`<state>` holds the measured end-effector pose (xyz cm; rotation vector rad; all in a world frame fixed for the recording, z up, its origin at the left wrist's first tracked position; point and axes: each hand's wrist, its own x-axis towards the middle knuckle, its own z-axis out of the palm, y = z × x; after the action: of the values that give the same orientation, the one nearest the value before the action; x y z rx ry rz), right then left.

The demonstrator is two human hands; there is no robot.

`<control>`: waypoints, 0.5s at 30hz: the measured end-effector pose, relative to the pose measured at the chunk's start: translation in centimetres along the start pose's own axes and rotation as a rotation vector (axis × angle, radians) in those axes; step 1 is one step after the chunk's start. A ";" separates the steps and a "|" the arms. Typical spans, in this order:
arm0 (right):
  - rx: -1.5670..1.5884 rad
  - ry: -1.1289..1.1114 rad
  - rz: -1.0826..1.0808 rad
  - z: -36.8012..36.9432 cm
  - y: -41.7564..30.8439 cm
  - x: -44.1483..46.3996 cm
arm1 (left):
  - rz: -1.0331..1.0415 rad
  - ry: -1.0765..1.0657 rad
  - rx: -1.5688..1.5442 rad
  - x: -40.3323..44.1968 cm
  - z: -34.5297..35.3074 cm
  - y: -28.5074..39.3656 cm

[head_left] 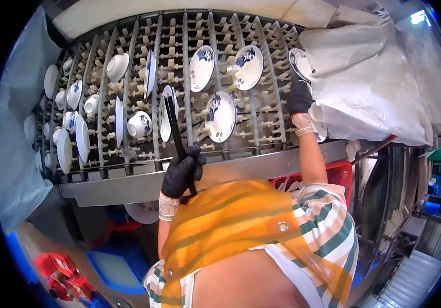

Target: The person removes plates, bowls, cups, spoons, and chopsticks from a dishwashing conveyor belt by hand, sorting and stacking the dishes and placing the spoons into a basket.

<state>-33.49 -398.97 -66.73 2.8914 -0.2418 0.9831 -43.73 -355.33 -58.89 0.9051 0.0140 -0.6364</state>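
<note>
My left hand (182, 172), in a black glove, is closed round a long black stick (175, 128) whose upper end lies over a narrow white dish on the rack. Also black-gloved, my right hand (299, 97) reaches to the rack's right side, just below a blue-and-white plate (301, 64) and beside the plastic sheet. Its fingers are too dark to make out, so its grip is unclear. Between the hands, oval blue-patterned plates (220, 117) stand tilted on the pegged rack (235, 163). Several bowls (139, 124) and plates stand on the rack's left part.
Translucent plastic sheeting (369, 82) hangs at the right, and another sheet (18, 128) at the left. A metal ledge (113, 191) runs along the rack's near edge. Below are a red basket (339, 177), a blue bin (118, 269) and red objects (64, 277) on the floor.
</note>
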 end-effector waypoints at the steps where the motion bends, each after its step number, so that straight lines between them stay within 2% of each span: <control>1: 0.057 -0.147 0.113 0.3 0.6 -0.6 | -0.005 0.008 0.013 0.1 0.0 -0.1; 3: 0.121 -0.402 0.287 -1.0 0.7 -0.6 | -0.008 0.002 0.028 0.2 0.5 0.0; 4: 0.346 -0.337 0.293 -3.0 0.0 0.1 | -0.020 0.003 0.030 0.3 0.5 -0.1; 6: 0.738 -0.376 0.256 -4.8 -1.2 0.8 | -0.026 0.015 0.026 0.5 0.4 -0.4; 8: 1.552 -0.590 0.550 -7.6 -5.7 0.1 | -0.030 -0.009 0.032 0.7 0.2 -0.8; 10: 1.562 -0.718 0.412 -6.4 -9.4 -2.0 | 0.005 -0.005 0.000 1.0 0.2 -1.4; 12: 1.600 -0.754 0.498 -5.8 -11.9 -3.9 | -0.006 -0.017 -0.005 1.3 0.7 -1.8; 13: 1.327 -0.608 0.384 -5.5 -12.3 -4.2 | 0.000 -0.014 -0.008 1.2 0.7 -1.8; 14: 1.330 -0.608 0.386 -5.6 -11.8 -4.6 | 0.014 -0.009 -0.011 1.1 0.7 -1.7; 15: 1.104 -0.470 0.303 -6.0 -10.5 -4.8 | 0.010 -0.015 -0.036 1.2 0.7 -1.8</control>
<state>-39.02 -387.31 -65.17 4.1997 -0.2025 0.4941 -43.89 -357.24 -60.10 0.8654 0.0071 -0.6316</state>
